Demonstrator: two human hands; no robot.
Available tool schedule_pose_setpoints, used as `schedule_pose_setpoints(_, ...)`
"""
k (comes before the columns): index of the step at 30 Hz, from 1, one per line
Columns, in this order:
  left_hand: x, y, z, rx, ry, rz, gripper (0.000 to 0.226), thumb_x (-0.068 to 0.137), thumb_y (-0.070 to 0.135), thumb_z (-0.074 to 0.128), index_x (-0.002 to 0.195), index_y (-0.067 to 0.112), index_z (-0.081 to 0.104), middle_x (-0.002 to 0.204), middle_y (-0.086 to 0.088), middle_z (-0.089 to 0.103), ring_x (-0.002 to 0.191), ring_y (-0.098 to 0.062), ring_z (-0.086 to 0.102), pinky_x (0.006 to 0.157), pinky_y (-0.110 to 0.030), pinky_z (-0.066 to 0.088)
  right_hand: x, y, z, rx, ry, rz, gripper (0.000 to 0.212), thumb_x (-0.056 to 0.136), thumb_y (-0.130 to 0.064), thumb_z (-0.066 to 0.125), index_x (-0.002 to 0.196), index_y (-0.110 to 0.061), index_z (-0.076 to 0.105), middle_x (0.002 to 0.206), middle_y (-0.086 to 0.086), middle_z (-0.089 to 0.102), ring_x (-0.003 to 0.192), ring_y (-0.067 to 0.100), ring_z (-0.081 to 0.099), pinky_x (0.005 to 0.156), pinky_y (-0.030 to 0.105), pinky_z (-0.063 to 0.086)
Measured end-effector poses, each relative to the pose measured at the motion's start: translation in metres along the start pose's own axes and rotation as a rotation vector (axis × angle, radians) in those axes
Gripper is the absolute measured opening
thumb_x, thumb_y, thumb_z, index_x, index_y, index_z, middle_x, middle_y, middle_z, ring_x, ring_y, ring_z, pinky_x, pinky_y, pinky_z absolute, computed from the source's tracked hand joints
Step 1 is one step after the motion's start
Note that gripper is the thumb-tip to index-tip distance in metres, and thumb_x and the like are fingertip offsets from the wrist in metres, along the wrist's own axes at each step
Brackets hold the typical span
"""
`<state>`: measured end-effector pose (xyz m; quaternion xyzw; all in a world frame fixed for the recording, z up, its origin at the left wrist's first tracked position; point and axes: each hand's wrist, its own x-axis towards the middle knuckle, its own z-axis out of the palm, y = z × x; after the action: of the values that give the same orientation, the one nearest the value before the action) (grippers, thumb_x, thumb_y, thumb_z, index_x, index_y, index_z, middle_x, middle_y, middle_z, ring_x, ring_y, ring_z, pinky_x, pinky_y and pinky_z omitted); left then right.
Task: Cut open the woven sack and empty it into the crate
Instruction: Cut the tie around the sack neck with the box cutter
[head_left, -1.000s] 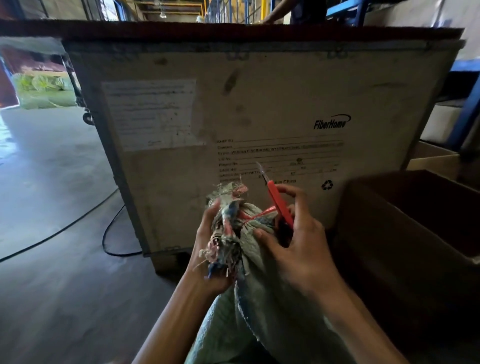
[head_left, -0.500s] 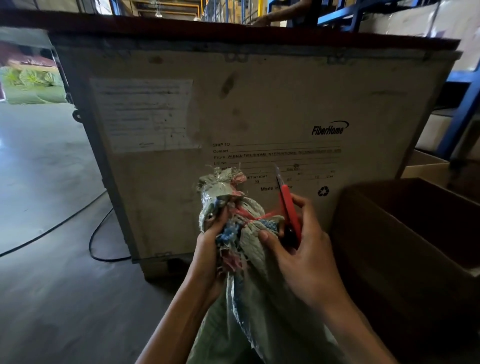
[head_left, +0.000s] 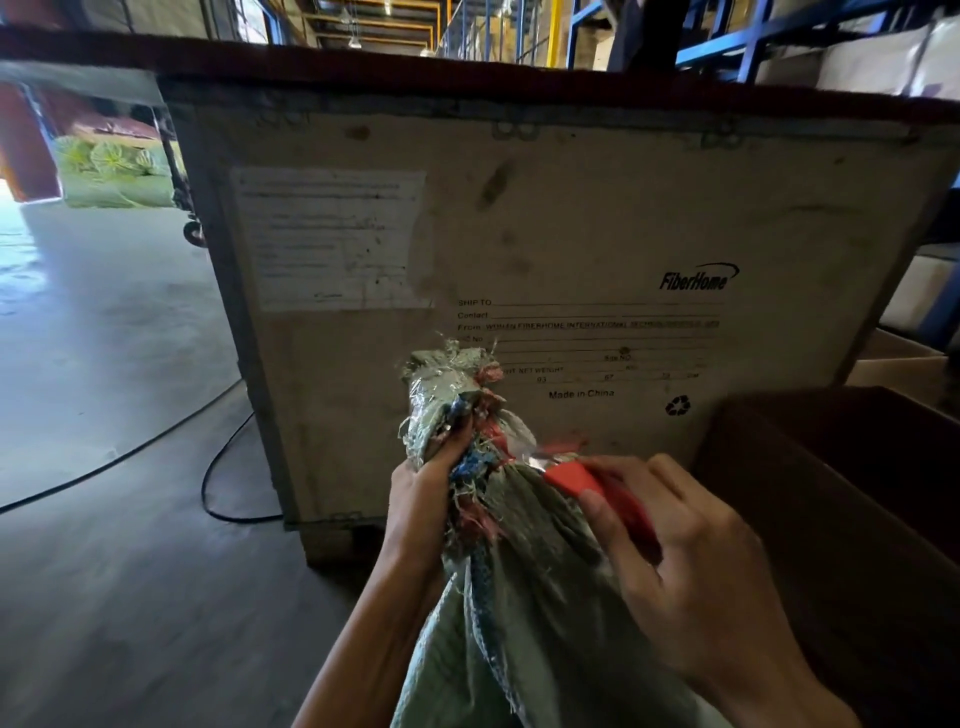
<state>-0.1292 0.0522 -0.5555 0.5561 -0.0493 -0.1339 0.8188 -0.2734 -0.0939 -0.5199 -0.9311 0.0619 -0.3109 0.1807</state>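
Observation:
A grey-green woven sack (head_left: 530, 613) stands upright in front of me, its frayed neck bunched and tied with red string (head_left: 492, 435). My left hand (head_left: 423, 493) grips the neck just below the tuft. My right hand (head_left: 680, 551) holds a red utility knife (head_left: 592, 486) nearly level, with its silver blade tip against the red string at the right side of the neck. Behind the sack stands a large plywood crate (head_left: 545, 218) printed "FiberHome"; its inside is hidden from me.
A dark open cardboard box (head_left: 841, 467) sits at the right, close to my right hand. A black cable (head_left: 208, 467) loops on the concrete floor at the left. Blue racking (head_left: 727, 36) with boxes rises behind the crate. Green bundles (head_left: 111, 171) lie far left.
The knife swung down from pointing upward beside the neck to lying nearly level with its blade at the red string. My left hand stays on the neck.

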Motion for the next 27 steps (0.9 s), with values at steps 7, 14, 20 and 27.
schedule_pose_setpoints(7,0.000,0.000,0.000,0.050,0.097,0.034,0.056,0.055,0.056,0.084,0.087,0.010,0.082,0.085,-0.014,0.079,0.082,-0.033,0.074,0.082,-0.045,0.058,-0.001,-0.003,-0.004,-0.045,-0.061,0.007,0.040,0.088,-0.065,0.041,0.116,-0.042,0.059,0.093,-0.020,0.055,0.079,0.000,0.056,0.066,0.025,0.055)
schedule_pose_setpoints(14,-0.001,0.001,-0.004,0.055,0.097,0.037,0.055,0.057,0.058,0.086,0.086,0.012,0.083,0.082,-0.014,0.080,0.072,-0.029,0.076,0.070,-0.037,0.062,-0.003,-0.003,-0.008,-0.040,-0.062,0.021,0.049,0.082,-0.069,0.041,0.117,-0.044,0.064,0.086,-0.018,0.053,0.072,-0.002,0.053,0.061,0.020,0.051)
schedule_pose_setpoints(20,-0.002,0.003,-0.002,0.079,0.108,0.068,0.052,0.055,0.057,0.087,0.087,0.017,0.083,0.089,-0.017,0.081,0.087,-0.038,0.078,0.087,-0.055,0.061,-0.004,-0.004,-0.012,-0.048,-0.068,0.021,0.052,0.082,-0.068,0.043,0.120,-0.042,0.067,0.083,-0.017,0.054,0.069,-0.001,0.053,0.059,0.015,0.047)
schedule_pose_setpoints(27,-0.005,0.004,-0.002,0.095,0.113,0.107,0.045,0.062,0.055,0.084,0.086,0.017,0.082,0.087,-0.018,0.080,0.086,-0.038,0.078,0.085,-0.056,0.061,-0.004,-0.003,-0.012,-0.042,-0.077,0.017,0.052,0.082,-0.069,0.043,0.119,-0.041,0.068,0.085,-0.015,0.056,0.070,0.000,0.054,0.059,0.016,0.050)
